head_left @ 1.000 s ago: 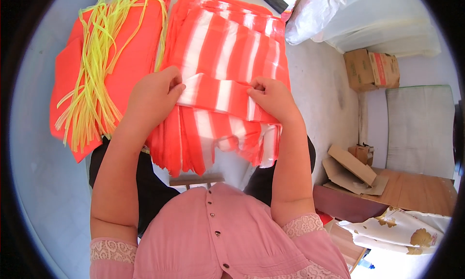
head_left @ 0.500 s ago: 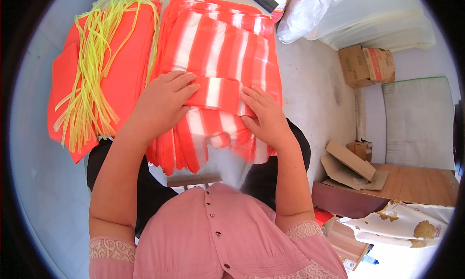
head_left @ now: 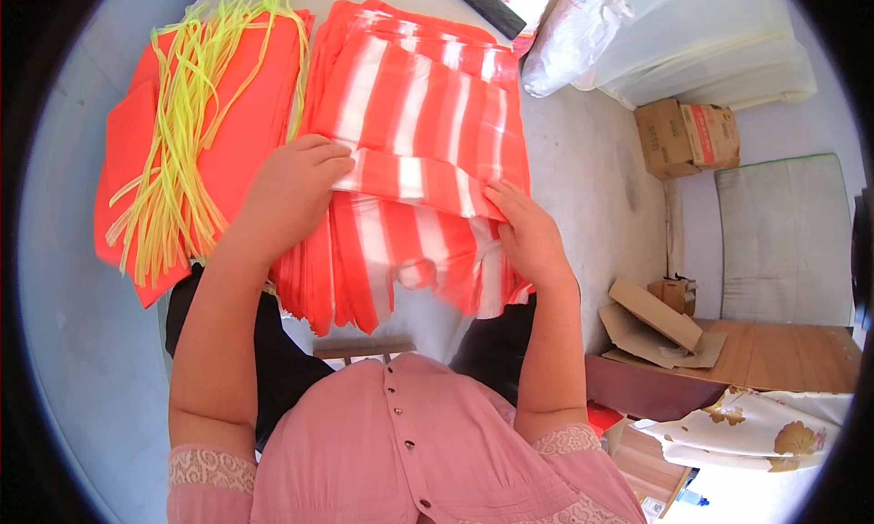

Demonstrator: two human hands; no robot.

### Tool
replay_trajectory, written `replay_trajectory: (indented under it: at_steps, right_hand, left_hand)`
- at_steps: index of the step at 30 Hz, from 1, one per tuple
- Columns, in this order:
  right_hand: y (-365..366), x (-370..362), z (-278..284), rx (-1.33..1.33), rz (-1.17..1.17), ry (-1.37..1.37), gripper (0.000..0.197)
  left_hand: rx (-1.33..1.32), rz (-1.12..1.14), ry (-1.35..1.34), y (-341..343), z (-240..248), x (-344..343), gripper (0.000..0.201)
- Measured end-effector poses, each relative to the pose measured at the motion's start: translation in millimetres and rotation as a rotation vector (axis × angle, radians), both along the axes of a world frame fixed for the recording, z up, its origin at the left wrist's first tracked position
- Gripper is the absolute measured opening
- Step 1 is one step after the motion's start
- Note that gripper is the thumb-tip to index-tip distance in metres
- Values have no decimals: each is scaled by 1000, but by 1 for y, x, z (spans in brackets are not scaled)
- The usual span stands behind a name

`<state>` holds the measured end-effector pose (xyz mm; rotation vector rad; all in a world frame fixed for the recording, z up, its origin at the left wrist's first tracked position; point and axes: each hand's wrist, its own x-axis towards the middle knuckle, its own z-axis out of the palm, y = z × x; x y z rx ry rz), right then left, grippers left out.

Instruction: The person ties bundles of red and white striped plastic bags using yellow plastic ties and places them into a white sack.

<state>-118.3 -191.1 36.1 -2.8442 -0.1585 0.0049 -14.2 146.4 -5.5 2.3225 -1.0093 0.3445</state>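
A thick stack of orange-and-white striped plastic bags (head_left: 410, 96) lies in front of me. The top plastic bag has a folded band (head_left: 411, 178) running across it, and below the band a curved notch shows in its near edge. My left hand (head_left: 296, 187) holds the band's left end, its fingers closed together over the plastic and its thumb out of sight. At the right end, my right hand (head_left: 535, 237) pinches the band, fingers on top. Left of the stack lies a pile of plain orange sheets (head_left: 259, 114), with a bundle of yellow-green strips (head_left: 182, 151) draped over it.
A dark bar (head_left: 482, 3) and a white plastic sack (head_left: 574, 37) lie beyond the stack. To the right are a cardboard box (head_left: 687, 137), an opened carton (head_left: 660, 324) on a wooden surface (head_left: 774, 351), and a grey panel (head_left: 783, 242) against the wall.
My hands have moved farther apart, the left one leftward and the right one rightward and slightly down. The folded band now spans more of the bag's width.
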Motion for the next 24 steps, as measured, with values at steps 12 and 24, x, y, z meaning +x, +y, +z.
replay_trajectory:
  at_steps: [12, 24]
  right_hand:
    - [-44, 16, -4, 732, -305, 124, 11]
    - [-35, 37, -45, 603, -422, -87, 14]
  left_hand:
    - [-452, 176, 721, 11, 26, 1, 19]
    - [-239, 430, 548, -7, 5, 13, 27]
